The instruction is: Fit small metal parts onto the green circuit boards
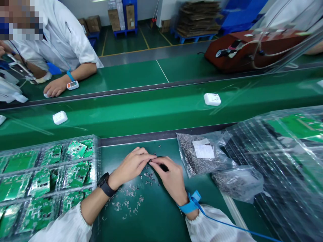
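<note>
My left hand [132, 165] and my right hand [170, 176] meet fingertip to fingertip over the green mat [156, 218], both pinched shut. Between them is a small dark part [158, 161], too small to name. My left wrist wears a black watch [106, 185]. A blue strap [190, 203] with a blue cord circles my right wrist. Several small metal parts [128, 200] lie scattered on the mat under and in front of my hands.
A clear tray of green circuit boards [45, 178] lies left. Plastic bags of small parts [202, 156] and wrapped trays [285, 161] lie right. White boxes [212, 99] [60, 117] ride the green conveyor [151, 111]. A co-worker's hand [55, 88] rests on the far side.
</note>
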Demonstrator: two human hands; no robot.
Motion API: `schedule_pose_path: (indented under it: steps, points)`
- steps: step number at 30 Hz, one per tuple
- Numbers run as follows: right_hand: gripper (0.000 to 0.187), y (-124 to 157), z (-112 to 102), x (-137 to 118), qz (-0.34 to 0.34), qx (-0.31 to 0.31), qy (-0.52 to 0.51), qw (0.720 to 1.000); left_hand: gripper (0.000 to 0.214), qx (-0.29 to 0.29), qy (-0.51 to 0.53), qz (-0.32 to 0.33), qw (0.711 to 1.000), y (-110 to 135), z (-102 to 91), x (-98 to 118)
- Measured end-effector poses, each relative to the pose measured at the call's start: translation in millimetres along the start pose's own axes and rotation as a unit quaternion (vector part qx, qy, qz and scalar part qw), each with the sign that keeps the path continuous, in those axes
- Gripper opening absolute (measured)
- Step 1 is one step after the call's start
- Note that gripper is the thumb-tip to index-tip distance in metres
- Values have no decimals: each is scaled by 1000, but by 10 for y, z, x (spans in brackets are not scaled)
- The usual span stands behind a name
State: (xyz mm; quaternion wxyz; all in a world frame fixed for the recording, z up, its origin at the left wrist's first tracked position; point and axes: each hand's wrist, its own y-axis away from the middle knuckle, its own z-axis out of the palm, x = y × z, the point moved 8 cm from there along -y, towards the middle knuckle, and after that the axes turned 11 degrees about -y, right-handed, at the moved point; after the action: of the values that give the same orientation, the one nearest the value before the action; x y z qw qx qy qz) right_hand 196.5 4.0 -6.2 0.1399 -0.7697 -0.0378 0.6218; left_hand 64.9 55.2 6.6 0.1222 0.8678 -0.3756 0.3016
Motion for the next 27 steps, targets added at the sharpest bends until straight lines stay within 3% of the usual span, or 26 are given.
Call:
schedule_pose_path:
  steps: [7, 12, 17, 24, 27]
  points:
    - [14, 25, 4, -75, -22, 16, 8, 1000, 35, -3, -42, 21, 999, 5, -36, 78]
    - [6, 41, -7, 160, 62, 27, -47, 997, 27, 6, -15, 15, 1000, 9, -53, 100]
    - [13, 20, 24, 289, 115, 25, -141, 983, 22, 17, -12, 0, 1000, 34, -42, 77]
    - [10, -21, -56, -50, -12, 24, -46, 999, 11, 17, 110, -45, 993, 20, -64, 20]
    - [7, -24, -62, 25, 23, 29, -65, 997, 7, 22, 120, -54, 991, 11, -78, 26]
